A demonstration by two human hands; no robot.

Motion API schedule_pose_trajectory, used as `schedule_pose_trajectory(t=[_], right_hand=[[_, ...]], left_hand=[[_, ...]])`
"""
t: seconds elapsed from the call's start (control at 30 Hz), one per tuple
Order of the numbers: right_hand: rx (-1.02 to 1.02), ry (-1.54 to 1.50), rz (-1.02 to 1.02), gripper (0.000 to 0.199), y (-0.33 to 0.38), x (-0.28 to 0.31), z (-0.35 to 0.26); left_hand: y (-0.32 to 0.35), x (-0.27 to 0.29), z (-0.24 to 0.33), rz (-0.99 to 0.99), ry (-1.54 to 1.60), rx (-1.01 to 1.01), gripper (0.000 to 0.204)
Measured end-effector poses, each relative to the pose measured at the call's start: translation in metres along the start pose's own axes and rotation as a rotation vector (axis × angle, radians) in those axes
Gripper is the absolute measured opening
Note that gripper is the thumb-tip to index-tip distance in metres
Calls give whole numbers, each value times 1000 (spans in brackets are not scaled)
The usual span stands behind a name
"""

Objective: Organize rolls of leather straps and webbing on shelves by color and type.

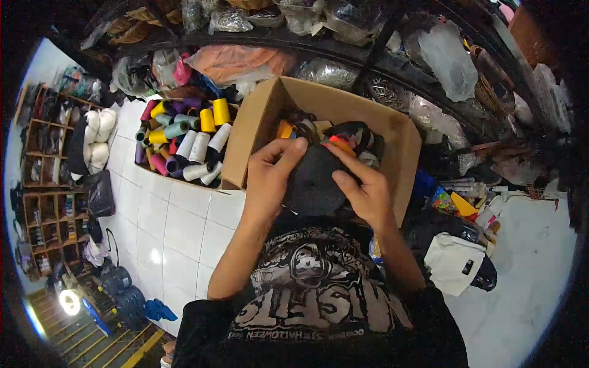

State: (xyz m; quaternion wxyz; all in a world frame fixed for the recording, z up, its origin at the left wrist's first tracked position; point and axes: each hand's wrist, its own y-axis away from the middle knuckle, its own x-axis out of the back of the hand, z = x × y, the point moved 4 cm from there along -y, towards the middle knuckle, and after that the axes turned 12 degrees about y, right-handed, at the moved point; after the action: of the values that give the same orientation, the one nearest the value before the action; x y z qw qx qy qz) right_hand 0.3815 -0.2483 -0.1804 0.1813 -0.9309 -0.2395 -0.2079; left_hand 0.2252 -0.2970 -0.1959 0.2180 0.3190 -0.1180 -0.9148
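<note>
Both hands grip a dark, rounded piece of fabric (316, 181) just over the open cardboard box (257, 122): the left hand (270, 175) pinches its upper edge, the right hand (365, 190) clasps its side. Coloured thread cones (184, 138) lie beside the box.

left hand (270, 175): raised before the chest, fingers curled, thumb and forefinger pinched | right hand (363, 187): level with it, fingers spread and bent, palm turned inward | forearms: bare, rising from the lower edge, converging upward | hands near each other, not touching
</note>
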Motion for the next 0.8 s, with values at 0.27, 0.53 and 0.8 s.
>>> schedule_pose_trajectory(t=[0.27, 0.53, 0.8], right_hand=[[-30, 84, -272, 43, 5, 1, 6], [-271, -59, -342, 55, 7, 7, 9], [-232, -52, -125, 36, 15, 15, 27]], left_hand=[[1, -3, 3, -181, -446, -24, 22], [-1, 10, -17, -246, -162, 108, 23], [5, 3, -31, -225, -115, 150, 30]])
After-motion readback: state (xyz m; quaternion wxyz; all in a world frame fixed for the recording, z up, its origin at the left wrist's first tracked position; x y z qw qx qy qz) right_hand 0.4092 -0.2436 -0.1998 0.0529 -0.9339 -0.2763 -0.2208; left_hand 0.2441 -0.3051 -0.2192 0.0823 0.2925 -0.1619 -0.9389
